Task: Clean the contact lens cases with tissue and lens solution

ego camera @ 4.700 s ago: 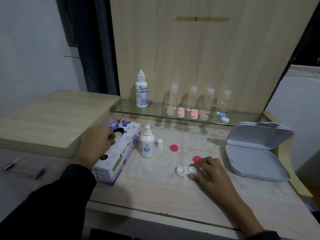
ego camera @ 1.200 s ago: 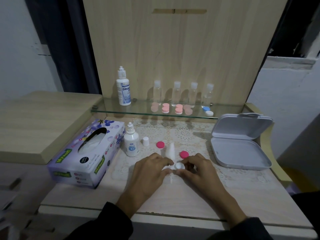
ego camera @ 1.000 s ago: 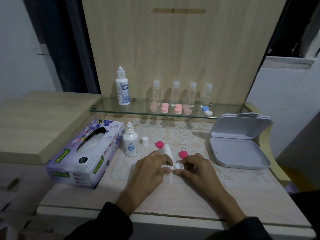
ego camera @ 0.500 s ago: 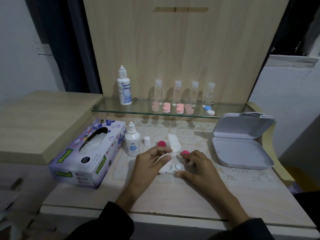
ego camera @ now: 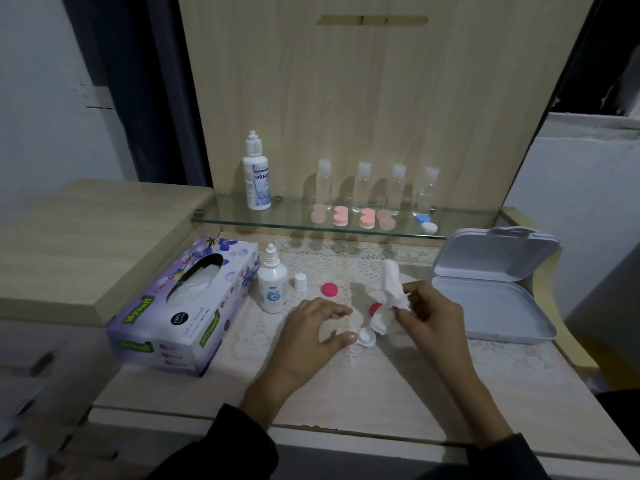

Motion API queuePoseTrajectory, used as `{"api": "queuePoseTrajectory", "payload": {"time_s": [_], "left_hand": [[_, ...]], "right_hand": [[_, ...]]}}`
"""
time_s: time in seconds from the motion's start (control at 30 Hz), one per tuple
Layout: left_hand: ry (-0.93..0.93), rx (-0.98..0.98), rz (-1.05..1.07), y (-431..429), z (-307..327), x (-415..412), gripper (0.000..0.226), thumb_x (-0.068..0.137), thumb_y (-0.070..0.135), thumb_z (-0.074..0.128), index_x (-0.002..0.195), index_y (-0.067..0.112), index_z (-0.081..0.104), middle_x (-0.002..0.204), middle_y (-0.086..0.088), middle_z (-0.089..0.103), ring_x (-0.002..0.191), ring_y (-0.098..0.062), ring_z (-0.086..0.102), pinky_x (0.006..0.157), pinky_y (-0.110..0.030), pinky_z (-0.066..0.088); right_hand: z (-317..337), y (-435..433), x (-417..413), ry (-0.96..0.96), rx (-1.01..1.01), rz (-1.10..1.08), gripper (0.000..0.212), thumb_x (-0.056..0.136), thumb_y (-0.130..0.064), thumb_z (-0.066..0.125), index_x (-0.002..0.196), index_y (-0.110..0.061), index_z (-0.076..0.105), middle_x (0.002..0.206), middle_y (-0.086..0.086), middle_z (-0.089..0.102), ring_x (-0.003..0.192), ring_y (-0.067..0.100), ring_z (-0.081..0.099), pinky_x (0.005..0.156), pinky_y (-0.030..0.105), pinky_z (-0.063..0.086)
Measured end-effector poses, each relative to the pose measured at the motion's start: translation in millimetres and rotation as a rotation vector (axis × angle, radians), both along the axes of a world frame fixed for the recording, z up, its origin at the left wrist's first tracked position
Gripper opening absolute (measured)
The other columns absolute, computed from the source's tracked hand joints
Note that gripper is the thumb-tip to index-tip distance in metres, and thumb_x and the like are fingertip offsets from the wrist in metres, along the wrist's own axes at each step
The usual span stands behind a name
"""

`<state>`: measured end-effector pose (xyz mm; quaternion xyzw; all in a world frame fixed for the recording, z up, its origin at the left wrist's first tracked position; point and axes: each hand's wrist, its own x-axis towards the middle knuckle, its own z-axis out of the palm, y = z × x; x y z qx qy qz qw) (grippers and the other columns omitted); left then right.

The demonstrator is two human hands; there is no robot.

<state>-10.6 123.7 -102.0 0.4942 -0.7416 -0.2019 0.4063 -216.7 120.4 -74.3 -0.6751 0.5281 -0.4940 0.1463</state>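
Note:
A white contact lens case (ego camera: 367,337) lies on the lace mat with its cups uncovered. My left hand (ego camera: 311,336) hovers beside it with fingers relaxed, and the thumb tip rests at the case's left end. My right hand (ego camera: 429,320) pinches a crumpled white tissue (ego camera: 393,289), held above the mat; its lower end hangs down to the case. Two pink caps lie behind: one (ego camera: 329,289) in the open, the other (ego camera: 374,308) partly hidden by the tissue. The small lens solution bottle (ego camera: 272,287) stands uncapped beside its white cap (ego camera: 300,282).
A purple tissue box (ego camera: 183,306) sits at the left. An open grey box (ego camera: 491,303) lies at the right. The glass shelf (ego camera: 242,221) behind carries a larger solution bottle (ego camera: 256,183), several clear bottles, pink lens cases and a blue-and-white case (ego camera: 426,222).
The tissue has passed from my left hand to my right hand, which lifted it up and to the right. My right hand let go of the case, and my left hand moved to it.

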Motion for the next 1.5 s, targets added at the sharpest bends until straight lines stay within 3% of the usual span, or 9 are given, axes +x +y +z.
{"api": "queuePoseTrajectory", "payload": {"time_s": [0.23, 0.47, 0.57, 0.73, 0.97, 1.07, 1.13, 1.27, 1.5], "left_hand": [[-0.125, -0.017, 0.009, -1.9, 0.3, -1.7, 0.043, 0.075, 0.06, 0.05, 0.096, 0.029, 0.072, 0.092, 0.011, 0.067, 0.09, -0.01, 0.054, 0.084, -0.037, 0.043], [-0.102, -0.038, 0.045, -2.5, -0.9, -2.1, 0.022, 0.081, 0.037, 0.069, 0.1, 0.027, 0.073, 0.09, 0.01, 0.059, 0.087, -0.005, 0.049, 0.081, -0.024, 0.038], [-0.103, -0.032, 0.038, -2.1, 0.3, -3.5, 0.02, 0.08, 0.036, 0.07, 0.097, 0.026, 0.074, 0.09, 0.007, 0.061, 0.087, -0.007, 0.05, 0.079, -0.023, 0.037], [-0.097, -0.024, 0.04, -1.4, 0.7, -3.7, 0.021, 0.078, 0.035, 0.072, 0.097, 0.025, 0.074, 0.091, 0.006, 0.062, 0.088, -0.008, 0.051, 0.08, -0.023, 0.038], [-0.096, -0.024, 0.044, -2.2, 1.9, -3.5, 0.023, 0.077, 0.032, 0.073, 0.098, 0.022, 0.074, 0.09, 0.003, 0.063, 0.087, -0.01, 0.051, 0.076, -0.013, 0.033], [-0.094, -0.034, 0.042, -2.5, 1.8, -2.9, 0.022, 0.078, 0.031, 0.072, 0.099, 0.023, 0.074, 0.091, 0.005, 0.063, 0.088, -0.007, 0.05, 0.076, -0.009, 0.031], [-0.098, -0.043, 0.039, -2.3, 1.7, -3.3, 0.021, 0.078, 0.031, 0.072, 0.098, 0.023, 0.074, 0.091, 0.006, 0.063, 0.088, -0.006, 0.05, 0.077, -0.009, 0.031], [-0.105, -0.039, 0.023, 0.3, -0.6, -2.9, 0.029, 0.072, 0.035, 0.077, 0.099, 0.025, 0.073, 0.092, 0.009, 0.062, 0.088, -0.005, 0.051, 0.08, -0.017, 0.037], [-0.014, -0.009, 0.04, 4.8, 5.9, -3.6, 0.019, 0.077, 0.028, 0.074, 0.095, 0.025, 0.069, 0.089, 0.013, 0.067, 0.084, 0.0, 0.057, 0.078, -0.017, 0.044]], "right_hand": [[-3.7, 15.6, 24.8, 0.431, -0.04, 0.062, 0.009, 0.066, -0.009, 0.06, 0.071, -0.015, 0.067, 0.068, -0.006, 0.053, 0.055, 0.013, 0.049, 0.048, 0.031, 0.038], [-8.4, 30.4, 33.9, 0.691, -0.067, 0.053, 0.013, 0.082, -0.032, 0.061, 0.078, -0.022, 0.068, 0.08, -0.006, 0.045, 0.059, 0.005, 0.035, 0.047, 0.011, 0.018], [-7.1, 21.2, 34.2, 0.702, -0.007, 0.045, 0.014, 0.076, -0.036, 0.066, 0.069, -0.024, 0.07, 0.075, -0.005, 0.048, 0.055, 0.012, 0.049, 0.042, 0.021, 0.031], [-4.0, 5.8, 35.6, 0.652, 0.064, 0.07, 0.012, 0.068, -0.023, 0.065, 0.058, -0.02, 0.06, 0.07, -0.007, 0.048, 0.052, 0.016, 0.048, 0.045, 0.02, 0.021], [-8.7, 7.9, 29.5, 0.473, 0.092, 0.134, 0.005, 0.068, -0.023, 0.062, 0.064, -0.021, 0.062, 0.075, -0.009, 0.054, 0.065, 0.009, 0.054, 0.056, 0.027, 0.043], [-14.4, 18.4, 37.7, 0.625, -0.044, 0.05, 0.028, 0.078, -0.031, 0.048, 0.063, -0.014, 0.064, 0.073, 0.002, 0.051, 0.047, 0.018, 0.05, 0.042, 0.025, 0.035], [-12.8, 19.4, 40.5, 0.644, -0.046, 0.044, 0.026, 0.078, -0.03, 0.051, 0.063, -0.013, 0.064, 0.072, 0.002, 0.05, 0.045, 0.02, 0.049, 0.04, 0.024, 0.031], [-10.5, 9.4, 38.0, 0.503, 0.077, 0.019, 0.01, 0.072, -0.018, 0.063, 0.062, -0.016, 0.065, 0.079, -0.003, 0.047, 0.057, 0.015, 0.047, 0.045, 0.02, 0.023], [-16.5, 12.5, 41.9, 0.339, 0.142, 0.042, 0.01, 0.075, -0.012, 0.059, 0.068, -0.016, 0.053, 0.087, -0.01, 0.044, 0.068, 0.009, 0.049, 0.053, 0.021, 0.035]]}}
